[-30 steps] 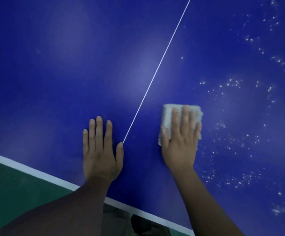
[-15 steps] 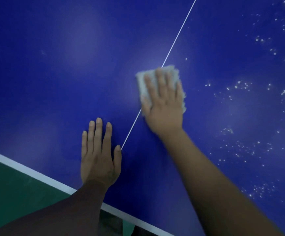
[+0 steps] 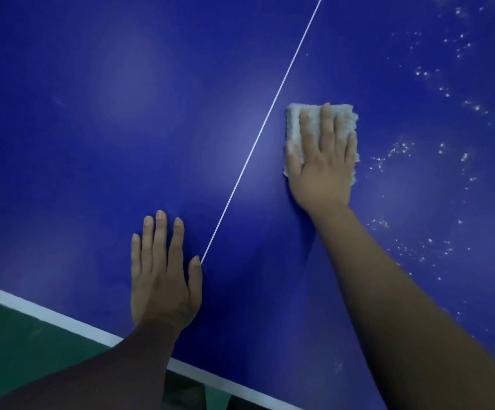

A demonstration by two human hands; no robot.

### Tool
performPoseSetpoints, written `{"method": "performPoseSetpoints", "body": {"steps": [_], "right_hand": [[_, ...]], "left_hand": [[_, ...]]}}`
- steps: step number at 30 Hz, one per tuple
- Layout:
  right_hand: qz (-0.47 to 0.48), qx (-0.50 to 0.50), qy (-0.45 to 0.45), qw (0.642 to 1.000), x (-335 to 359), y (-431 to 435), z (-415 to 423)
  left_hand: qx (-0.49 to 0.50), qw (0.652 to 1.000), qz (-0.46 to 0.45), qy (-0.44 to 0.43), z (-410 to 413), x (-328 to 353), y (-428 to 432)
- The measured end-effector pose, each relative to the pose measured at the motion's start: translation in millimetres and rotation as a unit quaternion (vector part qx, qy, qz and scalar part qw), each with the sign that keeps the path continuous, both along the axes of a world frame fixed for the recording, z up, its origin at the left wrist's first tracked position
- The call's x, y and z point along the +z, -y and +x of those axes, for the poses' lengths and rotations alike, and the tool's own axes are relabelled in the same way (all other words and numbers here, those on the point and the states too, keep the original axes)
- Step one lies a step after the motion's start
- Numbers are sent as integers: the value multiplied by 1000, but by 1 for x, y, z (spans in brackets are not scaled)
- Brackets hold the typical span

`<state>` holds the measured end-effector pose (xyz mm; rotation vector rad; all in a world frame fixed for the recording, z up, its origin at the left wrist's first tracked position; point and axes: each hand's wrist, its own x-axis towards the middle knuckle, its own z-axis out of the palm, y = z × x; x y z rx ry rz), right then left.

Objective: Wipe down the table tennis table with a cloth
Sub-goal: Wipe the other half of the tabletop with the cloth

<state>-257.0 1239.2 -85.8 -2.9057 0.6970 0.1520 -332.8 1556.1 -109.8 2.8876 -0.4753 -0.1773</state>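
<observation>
The blue table tennis table (image 3: 98, 119) fills the view, with a thin white centre line (image 3: 272, 108) running diagonally. A folded pale grey cloth (image 3: 295, 119) lies flat just right of that line. My right hand (image 3: 321, 161) presses on the cloth with straight fingers, covering most of it. My left hand (image 3: 163, 273) rests flat on the blue surface near the front edge, its thumb tip touching the centre line's near end.
White dusty specks (image 3: 403, 152) are scattered over the table's right side. A white border stripe (image 3: 48, 312) marks the near table edge, with green floor (image 3: 18, 350) below it at the lower left.
My right hand slid the cloth from on the centre line to the right of it and slightly toward me. My left hand stayed planted.
</observation>
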Motion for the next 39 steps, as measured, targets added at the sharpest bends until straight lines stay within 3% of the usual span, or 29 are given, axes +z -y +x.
{"method": "performPoseSetpoints", "body": {"steps": [1,5,6,8,10,13,15,17,19,21,23,25,26,30,32,34,36,39], "right_hand": [[-8,-6,-3,1000,0,13,-12],[0,-237,-23,971,4,48,-30],[-3,-257,-24,966,5,37,-26],[-3,-200,-23,979,4,-2,-21],[-2,-69,-2,998,0,-32,-32],[-21,52,-1,998,-4,-11,-66],[-40,-20,-24,999,-4,26,-82],[-16,-176,-34,984,0,45,-85],[-17,-273,-34,961,3,19,-77],[-10,-209,-36,977,5,-37,-74],[4,-57,-21,998,3,-82,-94],[2,27,-19,999,4,-73,-120],[-10,20,-27,999,6,-52,-129],[-1,-226,-65,972,13,22,-140],[-7,-287,-54,956,12,4,-128],[-6,-222,-59,973,9,-49,-118],[-1,-76,-41,996,6,-96,-128],[-29,53,-10,998,6,-70,-158]], "left_hand": [[-1,1000,0,0,0,0,0],[0,1000,-7,0,-1,0,-1],[-1,1000,-10,0,-1,1,-1],[-3,1000,-12,6,-2,1,-1],[-3,1000,-19,11,-2,-1,-2],[-7,999,-29,15,-2,-4,-2],[-10,999,-25,18,-2,-6,-2],[-12,1000,-21,20,-3,-6,-3],[-17,999,-23,23,-3,-6,-3],[-21,999,-22,29,-3,-6,-3],[-23,999,-23,34,-3,-7,-4],[-22,999,-24,36,-3,-7,-4],[-21,999,-27,39,-4,-7,-4],[-20,998,-35,38,-4,-6,-4],[-17,999,-31,38,-5,-4,-3],[-17,999,-25,41,-5,-3,-2],[-15,999,-20,40,-5,-1,-2],[-19,999,-22,44,-4,2,-2]]}}
